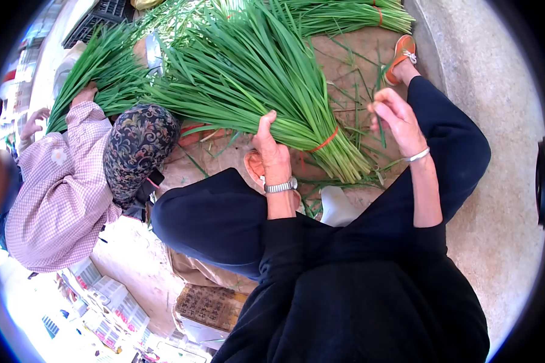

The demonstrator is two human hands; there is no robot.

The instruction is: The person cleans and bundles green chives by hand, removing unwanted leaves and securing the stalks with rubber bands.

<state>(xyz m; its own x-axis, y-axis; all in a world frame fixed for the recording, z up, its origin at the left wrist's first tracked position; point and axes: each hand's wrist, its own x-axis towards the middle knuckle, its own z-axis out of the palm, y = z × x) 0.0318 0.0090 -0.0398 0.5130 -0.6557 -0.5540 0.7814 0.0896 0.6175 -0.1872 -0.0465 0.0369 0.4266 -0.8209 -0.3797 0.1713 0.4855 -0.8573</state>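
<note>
At the far left, a co-worker in a pink-and-white checked shirt and a dark cap with a floral pattern leans over a loose pile of long green leaves, one hand laid into it. A black plastic crate stands behind that pile. Lower down sits a brown rectangular block with dark lettering.

Near the middle, the person's left hand, a silver metal-band watch at its wrist, is closed on the near edge of a large bundle of long green leaves with pale stems, thumb raised against the leaves. A thin red band circles the bundle near its stem ends, which point to the lower right, above the brown ground.

Further right, the right hand, wearing a silver bangle, is raised beside the bundle, apart from it, fingers curled. A thin green blade shows at its fingertips; whether they pinch it, I cannot tell. Beyond this hand is an orange shoe with white laces.
</note>
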